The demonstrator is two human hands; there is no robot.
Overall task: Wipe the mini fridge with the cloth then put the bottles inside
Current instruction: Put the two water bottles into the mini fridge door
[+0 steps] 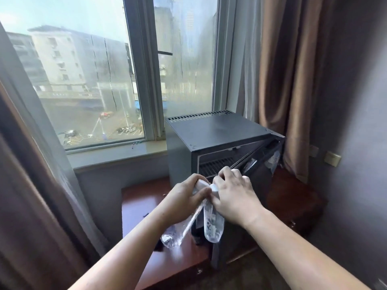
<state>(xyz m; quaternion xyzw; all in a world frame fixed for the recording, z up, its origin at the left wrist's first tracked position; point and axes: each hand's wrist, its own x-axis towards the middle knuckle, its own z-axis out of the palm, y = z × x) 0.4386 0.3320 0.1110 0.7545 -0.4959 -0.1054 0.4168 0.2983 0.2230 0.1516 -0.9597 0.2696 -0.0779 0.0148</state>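
Plastic bottles (201,222), frame centre, gripped by left hand (186,195) and right hand (234,197) | fridge (217,130) door open | loading unfinished | cloth unseen

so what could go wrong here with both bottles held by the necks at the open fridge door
1. The left hand pinches its bottle only at the cap, so it may slip onto the wooden table.
2. The right hand holds a bottle beside the half-open fridge door, which it may knock.
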